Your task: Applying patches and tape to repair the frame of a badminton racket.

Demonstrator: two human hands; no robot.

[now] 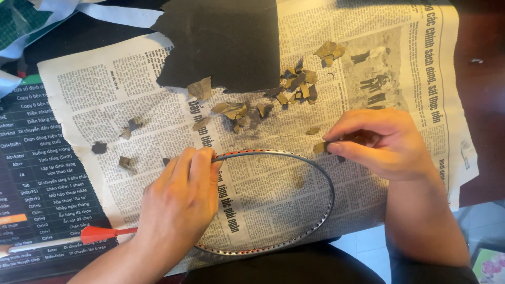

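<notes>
An unstrung racket frame [314, 223], a grey oval hoop with orange marks and small holes, lies over a spread newspaper [105, 100]. My left hand [181, 202] grips the hoop at its upper left, fingers curled over the rim. My right hand [381, 142] pinches a small brownish scrap [319, 148] against the hoop's upper right edge. Several torn brown and dark scraps [297, 84] lie scattered on the paper beyond the hoop.
A black sheet [226, 42] with a ragged edge covers the newspaper's top middle. A dark mat with printed white text [42, 173] lies at left, with a red-tipped tool [97, 233] on it. White strips [105, 13] sit top left. Dark wooden table [481, 79] shows at right.
</notes>
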